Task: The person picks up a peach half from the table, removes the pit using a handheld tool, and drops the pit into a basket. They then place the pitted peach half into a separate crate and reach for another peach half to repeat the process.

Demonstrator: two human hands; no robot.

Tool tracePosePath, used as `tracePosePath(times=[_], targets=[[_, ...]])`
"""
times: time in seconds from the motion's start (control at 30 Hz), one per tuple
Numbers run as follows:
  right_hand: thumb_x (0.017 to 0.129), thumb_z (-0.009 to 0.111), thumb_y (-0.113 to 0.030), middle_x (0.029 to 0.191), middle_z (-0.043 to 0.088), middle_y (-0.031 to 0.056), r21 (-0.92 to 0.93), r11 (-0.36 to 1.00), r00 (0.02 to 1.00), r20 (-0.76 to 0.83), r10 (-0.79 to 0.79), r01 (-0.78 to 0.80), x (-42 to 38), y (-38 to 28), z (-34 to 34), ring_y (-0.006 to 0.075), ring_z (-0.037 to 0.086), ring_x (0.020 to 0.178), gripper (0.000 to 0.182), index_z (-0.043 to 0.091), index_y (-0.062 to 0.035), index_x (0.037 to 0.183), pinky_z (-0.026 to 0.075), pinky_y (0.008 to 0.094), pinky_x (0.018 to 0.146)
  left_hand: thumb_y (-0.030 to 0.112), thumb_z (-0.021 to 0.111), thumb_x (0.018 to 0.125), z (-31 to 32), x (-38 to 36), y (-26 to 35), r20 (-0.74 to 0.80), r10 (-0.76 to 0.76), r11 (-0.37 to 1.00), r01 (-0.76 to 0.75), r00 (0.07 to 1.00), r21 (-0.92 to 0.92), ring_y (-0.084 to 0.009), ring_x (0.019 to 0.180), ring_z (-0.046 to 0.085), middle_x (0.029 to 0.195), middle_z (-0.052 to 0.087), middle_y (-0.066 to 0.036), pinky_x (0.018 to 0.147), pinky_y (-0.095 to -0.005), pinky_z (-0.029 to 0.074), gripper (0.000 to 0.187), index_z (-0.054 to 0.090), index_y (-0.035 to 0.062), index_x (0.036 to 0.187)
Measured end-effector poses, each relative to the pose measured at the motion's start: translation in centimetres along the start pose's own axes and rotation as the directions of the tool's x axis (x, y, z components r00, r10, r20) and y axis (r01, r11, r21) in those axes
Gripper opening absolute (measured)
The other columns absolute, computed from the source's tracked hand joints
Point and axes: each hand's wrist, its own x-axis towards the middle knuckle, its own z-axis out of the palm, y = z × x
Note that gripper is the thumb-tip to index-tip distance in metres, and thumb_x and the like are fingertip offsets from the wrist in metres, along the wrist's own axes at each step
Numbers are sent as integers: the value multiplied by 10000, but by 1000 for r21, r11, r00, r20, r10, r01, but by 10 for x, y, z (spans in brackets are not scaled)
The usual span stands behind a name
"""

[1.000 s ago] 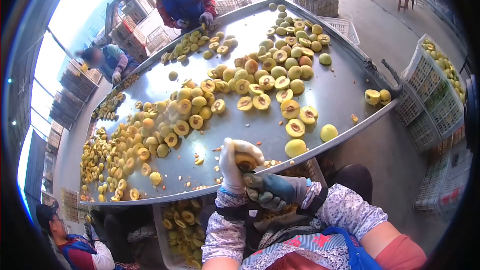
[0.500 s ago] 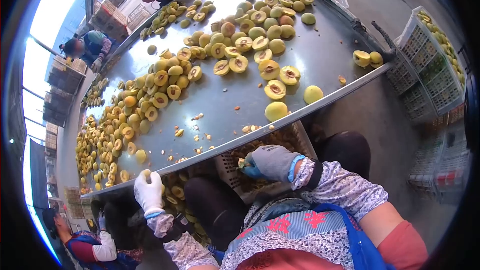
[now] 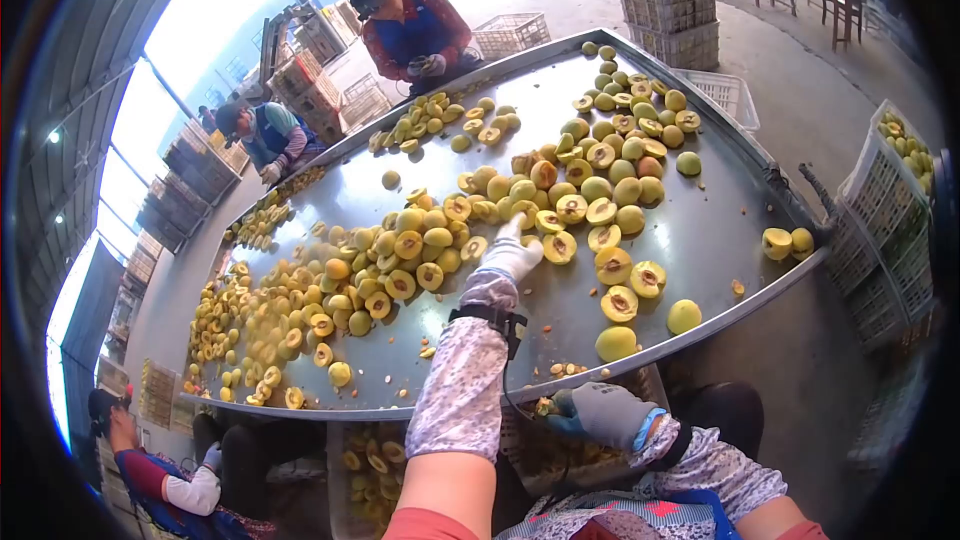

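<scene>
From the head view, I have my left hand (image 3: 510, 255) stretched out over the metal counter (image 3: 700, 225), white-gloved, fingers reaching into the near edge of the heap of halved fruit (image 3: 560, 210). The fingertips touch a fruit half just beside a cut half lying pit side up (image 3: 559, 246); the fingers are partly curled, and I cannot tell whether they have closed on anything. The patterned sleeve runs back from that hand toward me with a dark strap at the wrist.

My right hand (image 3: 600, 412) sits low, just below the counter's near rim, in a grey glove with a blue cuff. It is curled closed around something small, which I take for a tool, though the glove hides most of it.

Under that hand a plastic crate (image 3: 530, 450) sits beneath the counter edge; its contents look like brownish scraps, too dim to name. Left of it, another crate (image 3: 365, 465) below the rim holds yellow fruit halves. At the far right, a white slatted crate (image 3: 885, 190) stands beside the counter with whole green-yellow fruit showing at its top. Empty-looking stacked crates (image 3: 660, 0) stand beyond the far end.

Three other people work round the counter: one at the far end (image 3: 410, 30), one on the far left side (image 3: 265, 135), one at the lower left (image 3: 150, 480).
</scene>
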Motion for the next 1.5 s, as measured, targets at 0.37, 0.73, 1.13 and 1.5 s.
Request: tracePosePath(times=[0.37,0.73,1.13,1.5], targets=[[987,532,-456,893,690,219,333,929,985,-118,-127,160,2,-5,-10,415,658,847,438,679,-50,1060,526,448,799,241,755,828,-30,-56,-4,297,-94,842,235,950,-485,-134,853,672,982,685,-44,666,-281,556,332,664,70,1098],[1000,592,-337,834,677,199,562,771,819,-566,95,299,40,-26,9,203,647,754,331,653,-33,1114,502,393,697,329,532,1021,-29,-176,34,-122,-172,51,-115,977,-992,-175,793,614,936,666,-113,707,-284,499,309,631,37,1041],[1008,571,-384,829,668,179,538,813,844,-524,115,223,58,-27,11,249,643,841,360,632,-38,1088,510,390,707,390,412,1071,-26,-174,30,-42,-237,-211,-93,971,-973,-270,1122,613,1240,632,-134,958,-424,519,423,571,33,1233],[989,570,-413,896,687,258,621,744,870,-480,114,245,58,-22,19,405,694,956,426,637,-10,1109,534,430,742,344,434,1055,-25,-182,57,-77,-348,-78,-111,934,-991,-219,934,636,1057,649,-98,779,-369,557,326,586,56,1065]])
